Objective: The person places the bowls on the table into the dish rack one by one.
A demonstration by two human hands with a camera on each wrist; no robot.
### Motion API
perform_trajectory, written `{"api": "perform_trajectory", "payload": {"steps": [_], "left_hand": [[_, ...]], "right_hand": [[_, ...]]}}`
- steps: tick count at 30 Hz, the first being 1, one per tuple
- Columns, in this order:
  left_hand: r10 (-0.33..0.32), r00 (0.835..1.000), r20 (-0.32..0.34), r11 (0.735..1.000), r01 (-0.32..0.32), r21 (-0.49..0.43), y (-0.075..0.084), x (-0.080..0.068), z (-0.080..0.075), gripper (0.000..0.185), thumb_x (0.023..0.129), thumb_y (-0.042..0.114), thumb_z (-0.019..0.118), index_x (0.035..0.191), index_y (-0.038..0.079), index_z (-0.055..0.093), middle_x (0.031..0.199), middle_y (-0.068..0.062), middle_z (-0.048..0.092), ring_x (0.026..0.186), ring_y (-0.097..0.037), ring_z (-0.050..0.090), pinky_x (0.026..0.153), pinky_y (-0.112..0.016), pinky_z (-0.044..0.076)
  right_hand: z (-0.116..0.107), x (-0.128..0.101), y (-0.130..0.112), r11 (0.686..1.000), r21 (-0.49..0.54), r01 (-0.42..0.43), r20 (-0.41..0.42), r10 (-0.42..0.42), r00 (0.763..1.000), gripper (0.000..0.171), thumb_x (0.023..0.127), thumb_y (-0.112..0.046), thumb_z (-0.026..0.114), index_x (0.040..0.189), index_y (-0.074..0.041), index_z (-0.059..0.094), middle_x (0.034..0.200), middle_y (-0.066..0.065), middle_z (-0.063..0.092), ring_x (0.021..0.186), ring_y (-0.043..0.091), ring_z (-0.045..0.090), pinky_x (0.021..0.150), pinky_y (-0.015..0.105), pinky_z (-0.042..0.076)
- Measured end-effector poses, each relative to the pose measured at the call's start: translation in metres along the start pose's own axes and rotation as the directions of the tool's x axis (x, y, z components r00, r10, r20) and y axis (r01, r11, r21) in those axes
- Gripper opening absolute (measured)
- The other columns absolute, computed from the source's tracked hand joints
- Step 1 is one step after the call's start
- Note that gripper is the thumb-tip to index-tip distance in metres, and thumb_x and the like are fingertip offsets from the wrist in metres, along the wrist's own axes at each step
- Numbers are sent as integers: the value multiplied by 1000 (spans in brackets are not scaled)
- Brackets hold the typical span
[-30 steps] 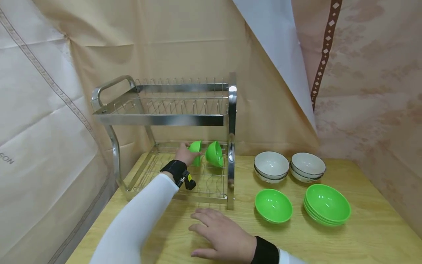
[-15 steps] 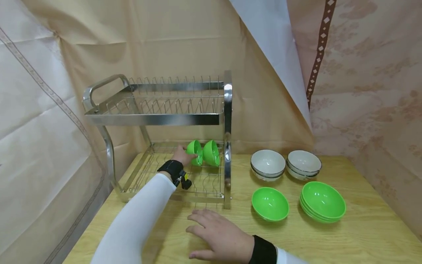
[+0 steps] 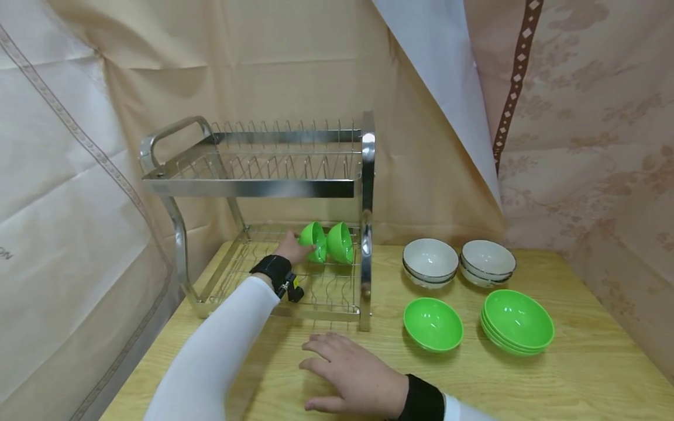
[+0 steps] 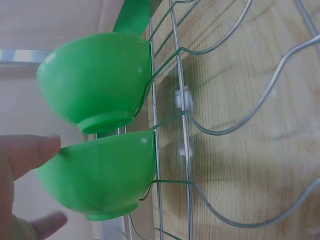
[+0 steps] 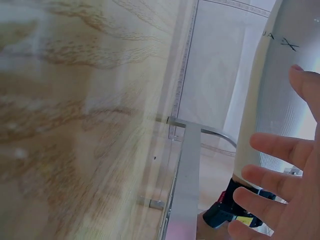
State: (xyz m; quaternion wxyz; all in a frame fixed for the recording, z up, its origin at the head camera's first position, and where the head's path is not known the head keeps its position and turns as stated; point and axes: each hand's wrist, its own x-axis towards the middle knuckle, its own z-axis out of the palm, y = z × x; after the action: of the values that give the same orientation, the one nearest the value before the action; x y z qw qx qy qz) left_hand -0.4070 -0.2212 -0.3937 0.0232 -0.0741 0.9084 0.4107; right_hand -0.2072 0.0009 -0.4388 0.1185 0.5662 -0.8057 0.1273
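Note:
On the lower tier of the metal dish rack [image 3: 226, 292], two small green bowls stand on edge side by side. My left hand [image 3: 293, 248] holds the left green bowl [image 4: 100, 175], one digit at its rim and another by its outer side. Just to the right stands the other green bowl [image 4: 97, 75], untouched, its foot close to the held bowl's rim. Both bowls rest against the rack wires in the left wrist view. My right hand [image 3: 358, 374] is over the table in front of the rack, fingers spread and holding nothing.
Right of the rack are a single green bowl [image 3: 433, 324], a stack of green bowls [image 3: 518, 321] and two stacks of white bowls [image 3: 430, 260] with dark rims. The rack's upper tier [image 3: 253, 188] and right post [image 3: 367, 234] frame the left hand's space.
The left hand has brought the held green bowl slightly closer to the other one and settled there. The right hand has stayed nearly still; the head view shifted a little.

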Motion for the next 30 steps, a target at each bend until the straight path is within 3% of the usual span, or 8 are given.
{"api": "perform_trajectory", "payload": {"steps": [4,7,10,15,21,24,26,30], "left_hand": [[37,997,-67,999,-36,20,6,-18,-2,79,95,38,65,153,3,24,151,-27,32,132,-46,42,104,-58,41],[126,986,-112,989,-116,97,13,-41,-3,78,96,41,63,154,6,25,153,-27,29,133,-46,40,104,-60,41],[248,962,-112,957,-224,186,18,-72,-1,76,96,43,63,152,6,29,152,-26,32,134,-43,41,105,-58,41],[450,886,-113,856,-391,338,13,-134,8,78,93,58,58,151,10,36,151,-22,36,135,-38,40,104,-56,43],[625,776,-87,718,-528,453,-2,-202,45,84,88,74,49,150,18,42,155,-17,35,139,-37,37,107,-59,37],[690,721,-60,648,-578,496,-8,-222,65,84,87,72,55,152,21,41,155,-17,35,140,-37,35,109,-59,35],[728,684,-44,601,-608,519,-11,-228,77,85,85,70,60,152,22,41,156,-15,34,140,-36,34,109,-57,35],[770,638,-21,551,-647,527,-11,-233,90,88,82,68,66,152,21,40,156,-14,33,140,-34,34,110,-56,35]], "right_hand": [[-3,-5,-1,1000,-17,-16,-1,16,1000,55,97,-63,47,132,-21,57,146,2,48,138,20,41,116,39,31],[-6,-13,0,999,-16,-32,1,32,999,54,96,-61,50,131,-21,57,145,3,49,137,21,42,115,40,34],[-10,-26,2,998,-10,-65,1,65,998,52,96,-60,52,131,-22,57,144,3,50,137,22,42,111,42,39],[-18,-56,8,992,-9,-128,-22,128,992,52,94,-58,58,131,-22,58,144,2,50,136,24,44,107,47,42],[-35,-106,19,965,-68,-253,-102,245,964,52,90,-56,66,130,-23,59,143,-1,51,135,23,46,112,44,34],[-44,-127,28,946,-103,-309,-173,288,942,53,86,-52,72,127,-21,61,141,-1,52,134,23,47,117,35,24],[-50,-138,36,933,-121,-339,-217,308,926,53,83,-49,76,125,-19,62,139,1,53,132,23,48,116,37,27],[-57,-151,47,907,-129,-400,-257,359,897,53,80,-45,81,122,-19,64,137,3,54,130,22,49,112,43,34]]}}
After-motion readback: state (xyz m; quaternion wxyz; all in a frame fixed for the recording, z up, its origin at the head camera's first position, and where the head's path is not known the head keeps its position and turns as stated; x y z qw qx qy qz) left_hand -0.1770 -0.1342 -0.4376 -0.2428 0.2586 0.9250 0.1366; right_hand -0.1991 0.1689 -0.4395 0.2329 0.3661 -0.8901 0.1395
